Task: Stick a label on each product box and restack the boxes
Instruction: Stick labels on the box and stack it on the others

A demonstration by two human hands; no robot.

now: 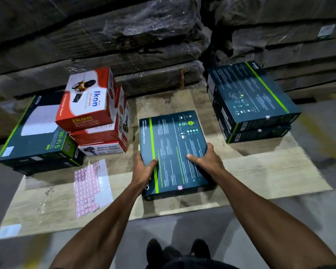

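Here the fingers point(195, 157) of the right hand point(208, 159) and of the left hand point(145, 169) curl over the near side edges of a dark flat box point(173, 150), thumbs on top. The box sits mid-bench point(270, 171), its long axis running away from the person (a small pink label point(180, 187) shows near its front edge). The restacked pile point(254, 100) lies up and to the right, nearer the right hand.

"Ikon" on the red box point(86, 100); "WI-FI 5" on the dark box point(37, 131); "Heavy Duty Carton Sealer" on the bottom box point(103, 149)
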